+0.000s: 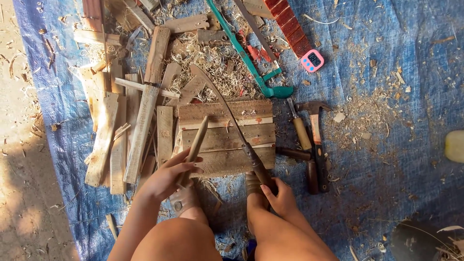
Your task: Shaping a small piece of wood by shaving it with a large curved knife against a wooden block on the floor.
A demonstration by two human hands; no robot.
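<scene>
Blue tarp (396,159) spreads under everything, littered with shavings. At its twelve o'clock a teal saw (246,58) lies slanted; offcut planks (140,130) pile up at my nine o'clock. Dead centre sits the slatted wooden block (227,137), just ahead of my feet. My left hand (166,179) has its fingers wrapped around a wooden stick (195,145), propped against the block's left edge. My right hand (280,195) is clenched on the handle of a long curved knife (227,106), blade across the block. A hammer (315,130) lies at three o'clock, a pink timer (312,60) at one.
</scene>
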